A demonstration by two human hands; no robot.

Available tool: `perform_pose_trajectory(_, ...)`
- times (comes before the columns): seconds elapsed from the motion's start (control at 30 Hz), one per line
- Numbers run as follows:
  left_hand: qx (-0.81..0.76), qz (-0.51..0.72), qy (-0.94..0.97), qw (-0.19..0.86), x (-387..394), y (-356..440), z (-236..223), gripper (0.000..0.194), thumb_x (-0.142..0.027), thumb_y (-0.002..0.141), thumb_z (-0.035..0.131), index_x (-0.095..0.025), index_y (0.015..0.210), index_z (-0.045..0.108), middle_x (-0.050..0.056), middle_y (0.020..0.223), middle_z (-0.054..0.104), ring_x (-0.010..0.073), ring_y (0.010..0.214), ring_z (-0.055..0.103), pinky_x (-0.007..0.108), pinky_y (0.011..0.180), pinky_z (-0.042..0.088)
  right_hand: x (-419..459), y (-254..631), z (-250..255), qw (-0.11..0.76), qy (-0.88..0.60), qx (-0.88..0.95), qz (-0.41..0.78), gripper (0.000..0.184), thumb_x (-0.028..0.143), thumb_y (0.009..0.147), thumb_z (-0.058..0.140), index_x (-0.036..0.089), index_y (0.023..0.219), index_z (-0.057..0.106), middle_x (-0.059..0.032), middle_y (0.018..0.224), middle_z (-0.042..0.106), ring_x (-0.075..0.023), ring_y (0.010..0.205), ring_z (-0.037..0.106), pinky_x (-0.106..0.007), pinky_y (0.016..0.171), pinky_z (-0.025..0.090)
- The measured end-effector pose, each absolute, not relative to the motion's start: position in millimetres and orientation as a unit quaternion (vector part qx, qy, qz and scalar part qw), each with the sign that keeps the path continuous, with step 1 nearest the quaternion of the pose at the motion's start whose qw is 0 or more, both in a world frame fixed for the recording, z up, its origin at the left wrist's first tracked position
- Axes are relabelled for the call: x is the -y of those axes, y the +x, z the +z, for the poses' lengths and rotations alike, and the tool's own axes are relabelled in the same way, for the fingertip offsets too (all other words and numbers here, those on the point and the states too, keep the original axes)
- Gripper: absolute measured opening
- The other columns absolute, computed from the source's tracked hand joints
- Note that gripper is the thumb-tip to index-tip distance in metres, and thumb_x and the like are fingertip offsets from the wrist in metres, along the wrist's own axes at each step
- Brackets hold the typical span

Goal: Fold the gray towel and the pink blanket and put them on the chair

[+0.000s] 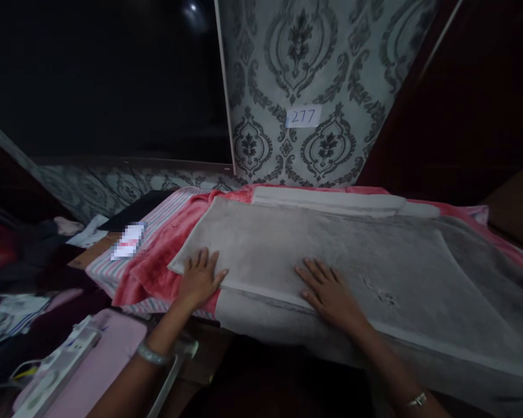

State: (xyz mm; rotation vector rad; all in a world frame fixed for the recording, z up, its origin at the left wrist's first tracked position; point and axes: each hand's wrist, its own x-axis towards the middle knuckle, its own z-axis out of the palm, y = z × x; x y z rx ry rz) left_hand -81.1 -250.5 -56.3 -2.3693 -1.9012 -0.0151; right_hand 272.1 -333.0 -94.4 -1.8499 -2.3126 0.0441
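A grey plush blanket, partly folded, lies spread over the surface in front of me. My left hand rests flat near its left front corner, fingers spread and touching the cloth. Farther right, my right hand lies palm down on the same blanket, close to its folded front edge, with its fingers apart. A small embroidered or printed mark shows to the right of that hand. Under the grey blanket, a red plush cloth sticks out at the left and along the back.
A striped cloth lies beneath the red one, with a blurred white card or packet on it. At lower left, a white power strip sits on a pink surface. Behind are a large dark screen and a paper marked 277.
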Motion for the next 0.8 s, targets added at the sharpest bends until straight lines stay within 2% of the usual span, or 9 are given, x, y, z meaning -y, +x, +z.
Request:
perform_pose_trajectory(0.1,0.645,-0.026,-0.761,0.070,232,-79,-38,0.059,-0.045,0.101,0.037,-0.010,0.147,0.049,0.024,0.155,0.042,0.0371,0.147,0.036,0.059,0.117,0.031,316,265,-74,0.096,-0.624,0.775,0.039,0.049,0.045,0.103,0.040,0.031,0.148,0.052,-0.0078,0.156,0.044,-0.0320,0.145,0.038,-0.057,0.116,0.033)
perform_pose_trajectory(0.17,0.619,-0.047,-0.780,0.073,215,-68,-29,0.058,-0.042,0.101,0.037,-0.013,0.151,0.044,0.021,0.160,0.036,0.0344,0.149,0.033,0.059,0.119,0.029,301,258,-60,0.116,-0.633,0.765,0.033,0.050,0.041,0.104,0.038,0.026,0.149,0.051,-0.0102,0.154,0.046,-0.0305,0.144,0.039,-0.054,0.118,0.032)
perform_pose_trajectory(0.23,0.582,-0.062,-0.807,0.082,199,-55,-26,0.058,-0.042,0.101,0.038,-0.019,0.154,0.039,0.016,0.165,0.027,0.0332,0.153,0.024,0.061,0.121,0.022,288,251,-52,0.118,-0.641,0.758,0.029,0.054,0.041,0.103,0.041,0.025,0.154,0.043,-0.0102,0.161,0.035,-0.0326,0.149,0.029,-0.057,0.120,0.027)
perform_pose_trajectory(0.3,0.582,-0.054,-0.808,0.081,184,-47,-32,0.059,-0.046,0.100,0.039,-0.023,0.155,0.039,0.013,0.166,0.025,0.0357,0.154,0.018,0.066,0.121,0.018,281,244,-53,0.096,-0.640,0.760,0.046,0.060,0.046,0.101,0.047,0.029,0.157,0.036,-0.0075,0.166,0.022,-0.0354,0.153,0.018,-0.062,0.120,0.021)
perform_pose_trajectory(0.47,0.639,-0.025,-0.767,0.050,166,-58,-56,0.066,-0.051,0.100,0.036,-0.016,0.156,0.035,0.020,0.163,0.027,0.0376,0.153,0.022,0.067,0.118,0.023,285,242,-74,0.084,-0.625,0.769,0.100,0.061,0.051,0.101,0.043,0.034,0.159,0.031,-0.0031,0.167,0.015,-0.0323,0.155,0.007,-0.063,0.122,0.012)
perform_pose_trajectory(0.53,0.643,-0.034,-0.762,0.060,163,-62,-57,0.067,-0.049,0.100,0.035,-0.010,0.154,0.038,0.023,0.161,0.032,0.0372,0.151,0.028,0.065,0.117,0.026,285,254,-79,0.094,-0.601,0.784,0.124,0.060,0.052,0.101,0.043,0.034,0.157,0.034,-0.0030,0.167,0.019,-0.0311,0.155,0.011,-0.061,0.122,0.015)
perform_pose_trajectory(0.63,0.635,-0.061,-0.766,0.073,156,-55,-47,0.063,-0.045,0.100,0.034,-0.006,0.147,0.046,0.026,0.154,0.042,0.0368,0.146,0.037,0.061,0.115,0.033,275,297,-82,0.146,-0.566,0.801,0.127,0.057,0.049,0.101,0.039,0.027,0.154,0.044,-0.0075,0.160,0.038,-0.0278,0.148,0.033,-0.052,0.121,0.028)
perform_pose_trajectory(0.7,0.609,-0.078,-0.786,0.067,145,-38,-36,0.059,-0.044,0.100,0.035,-0.009,0.146,0.047,0.024,0.154,0.044,0.0354,0.146,0.038,0.059,0.116,0.033,262,341,-82,0.206,-0.597,0.773,0.068,0.058,0.046,0.101,0.034,0.021,0.152,0.047,-0.0103,0.155,0.046,-0.0262,0.143,0.043,-0.048,0.119,0.035)
perform_pose_trajectory(0.8,0.543,-0.078,-0.836,0.033,119,1,-25,0.058,-0.042,0.100,0.040,-0.016,0.152,0.042,0.019,0.162,0.033,0.0326,0.151,0.029,0.059,0.122,0.024,243,416,-85,0.217,-0.696,0.684,-0.029,0.062,0.047,0.099,0.032,0.017,0.150,0.048,-0.0136,0.153,0.047,-0.0305,0.143,0.042,-0.052,0.117,0.037)
